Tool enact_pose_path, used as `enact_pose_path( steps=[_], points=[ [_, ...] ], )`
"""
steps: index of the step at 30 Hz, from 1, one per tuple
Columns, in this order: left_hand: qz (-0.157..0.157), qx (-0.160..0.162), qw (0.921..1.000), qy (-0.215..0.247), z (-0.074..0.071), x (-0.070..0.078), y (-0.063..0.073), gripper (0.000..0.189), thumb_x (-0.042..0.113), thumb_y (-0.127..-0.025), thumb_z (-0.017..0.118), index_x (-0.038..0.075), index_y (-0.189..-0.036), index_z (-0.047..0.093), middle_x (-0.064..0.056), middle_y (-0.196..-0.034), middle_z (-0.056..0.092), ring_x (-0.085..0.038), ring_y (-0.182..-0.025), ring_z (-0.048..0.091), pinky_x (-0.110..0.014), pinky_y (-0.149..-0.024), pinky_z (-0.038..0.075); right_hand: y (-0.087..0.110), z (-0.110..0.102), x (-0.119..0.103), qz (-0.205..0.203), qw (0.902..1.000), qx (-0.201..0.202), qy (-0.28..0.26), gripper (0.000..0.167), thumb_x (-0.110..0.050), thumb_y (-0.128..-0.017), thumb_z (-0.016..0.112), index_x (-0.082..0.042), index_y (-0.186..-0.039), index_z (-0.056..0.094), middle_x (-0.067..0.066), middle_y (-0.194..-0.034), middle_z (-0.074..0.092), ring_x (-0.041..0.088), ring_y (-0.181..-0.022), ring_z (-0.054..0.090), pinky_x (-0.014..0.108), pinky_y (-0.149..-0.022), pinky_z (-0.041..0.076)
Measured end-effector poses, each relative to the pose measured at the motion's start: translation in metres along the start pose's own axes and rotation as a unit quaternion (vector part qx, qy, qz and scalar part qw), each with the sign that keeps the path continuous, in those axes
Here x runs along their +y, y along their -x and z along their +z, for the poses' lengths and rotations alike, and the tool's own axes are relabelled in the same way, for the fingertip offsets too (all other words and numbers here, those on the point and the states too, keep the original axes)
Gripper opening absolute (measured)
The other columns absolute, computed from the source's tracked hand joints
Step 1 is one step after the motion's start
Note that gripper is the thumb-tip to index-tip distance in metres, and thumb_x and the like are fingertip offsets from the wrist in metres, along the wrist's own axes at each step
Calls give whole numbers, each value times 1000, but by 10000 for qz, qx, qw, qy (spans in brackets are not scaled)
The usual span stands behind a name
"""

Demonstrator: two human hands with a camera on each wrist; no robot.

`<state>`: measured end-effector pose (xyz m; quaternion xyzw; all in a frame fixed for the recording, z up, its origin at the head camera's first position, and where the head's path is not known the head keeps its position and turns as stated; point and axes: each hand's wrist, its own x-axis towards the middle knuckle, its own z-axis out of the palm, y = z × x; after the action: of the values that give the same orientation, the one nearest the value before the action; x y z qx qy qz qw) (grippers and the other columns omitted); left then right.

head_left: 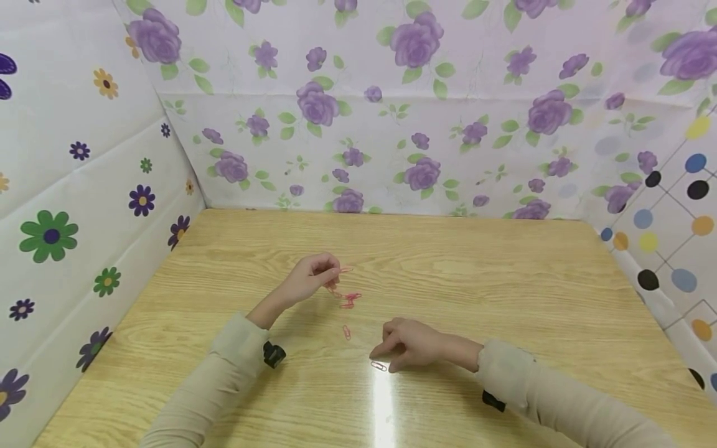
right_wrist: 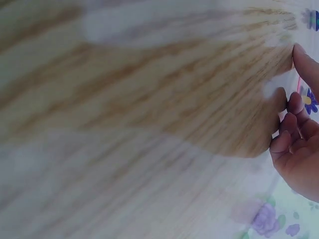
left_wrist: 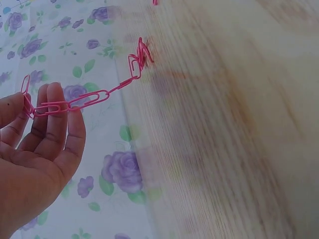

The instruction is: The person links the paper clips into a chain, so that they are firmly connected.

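My left hand [head_left: 310, 278] pinches the end of a chain of linked pink paper clips [left_wrist: 89, 101] between thumb and finger. In the left wrist view the chain runs across the other fingers, and its far part lies bunched on the table [head_left: 476, 267]. Close to the tabletop, my right hand [head_left: 414, 343] has its thumb and index finger spread at either side of a single pink paper clip [head_left: 378, 366]. Another loose paper clip [head_left: 346, 332] lies between the two hands, nearer the bunched links. From the right wrist, the fingertips [right_wrist: 295, 99] show right at the table surface.
Flower-print sheets [head_left: 364, 124] wall off the back and left of the wood-grain table, and a dotted sheet [head_left: 672, 249] stands at the right. A bright light reflection [head_left: 383, 410] falls on the tabletop in front of the right hand.
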<state>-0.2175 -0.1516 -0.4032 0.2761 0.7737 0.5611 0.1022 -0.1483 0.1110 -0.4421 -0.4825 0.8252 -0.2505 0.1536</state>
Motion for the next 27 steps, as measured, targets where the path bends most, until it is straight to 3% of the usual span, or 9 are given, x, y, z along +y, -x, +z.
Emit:
enact_pose_path(
  steps=[5, 9, 19, 27],
  points=[
    [-208, -89, 9997, 13, 0, 2, 0, 14, 8, -95, 48, -3, -94, 57, -28, -81, 56, -39, -73, 55, -47, -68, 49, -2, 0, -1, -184, 9996, -207, 74, 37, -18, -74, 74, -20, -111, 68, -10, -78, 44, 2, -70, 31, 13, -62, 31],
    [-319, -149, 9993, 99, 2, 4, -1, 12, 2, -94, 46, -5, -93, 55, -30, -81, 55, -46, -76, 53, -49, -69, 49, -4, 0, -2, -106, 9991, -388, 126, 32, -17, -76, 73, -22, -107, 69, -12, -77, 40, 2, -72, 31, 14, -63, 30],
    [-248, -130, 9996, 27, 6, 6, 1, 12, 4, -94, 48, -4, -92, 56, -23, -79, 56, -37, -74, 56, -48, -68, 49, -7, -1, -4, -35, 9994, -345, 33, 24, -15, -73, 75, -17, -97, 72, -13, -80, 51, 0, -72, 37, 14, -65, 35],
    [-55, -280, 9996, -53, 7, 3, 0, 11, 5, -93, 50, -3, -90, 57, -24, -75, 57, -41, -70, 55, -46, -63, 50, -8, 5, -3, -67, 9997, -43, -239, 14, -10, -73, 74, -14, -72, 60, -12, -70, 51, 0, -70, 39, 16, -68, 36]
  ],
)
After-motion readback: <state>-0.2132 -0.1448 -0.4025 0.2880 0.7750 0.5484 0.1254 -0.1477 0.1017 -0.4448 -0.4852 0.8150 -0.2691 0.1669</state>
